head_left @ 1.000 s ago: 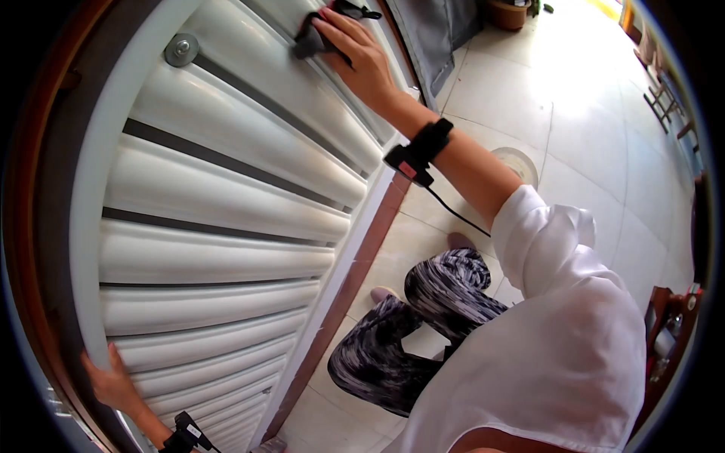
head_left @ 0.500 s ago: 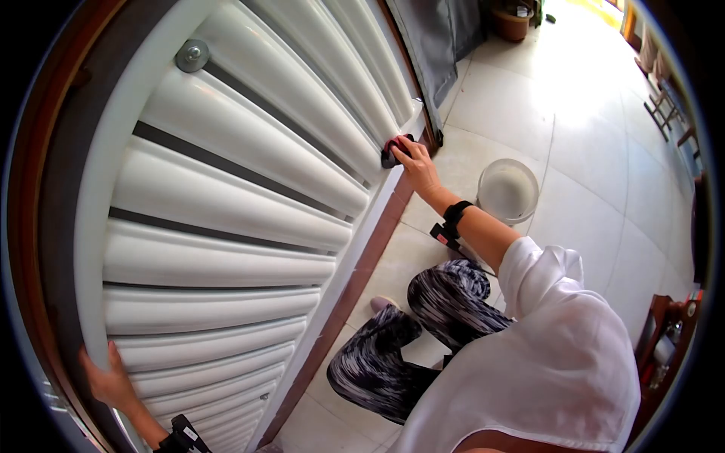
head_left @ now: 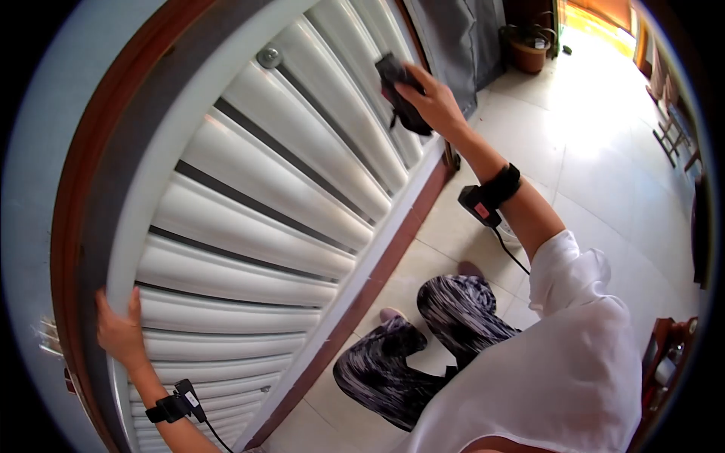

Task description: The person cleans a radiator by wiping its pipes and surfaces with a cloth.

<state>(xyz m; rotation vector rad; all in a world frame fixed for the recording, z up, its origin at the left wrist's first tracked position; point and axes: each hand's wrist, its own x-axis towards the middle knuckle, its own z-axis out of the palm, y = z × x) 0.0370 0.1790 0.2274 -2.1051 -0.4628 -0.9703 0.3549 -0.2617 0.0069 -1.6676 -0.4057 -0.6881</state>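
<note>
White radiator (head_left: 242,270) spreads left of our right hand (head_left: 432,102), which grasps dark cloth (head_left: 393,72) over far slats (head_left: 332,98), towards right ends; cloth's long axis roughly follows slats. Our left hand (head_left: 121,332), farther from cloth, clasps radiator's left edge (head_left: 143,198).

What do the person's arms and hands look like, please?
The left hand and right hand wear no gloves. Each arm has a black strap, a small black box and a thin black cable. The left box has a whitish patch, the right one a reddish patch. The right sleeve is white and loose.
</note>
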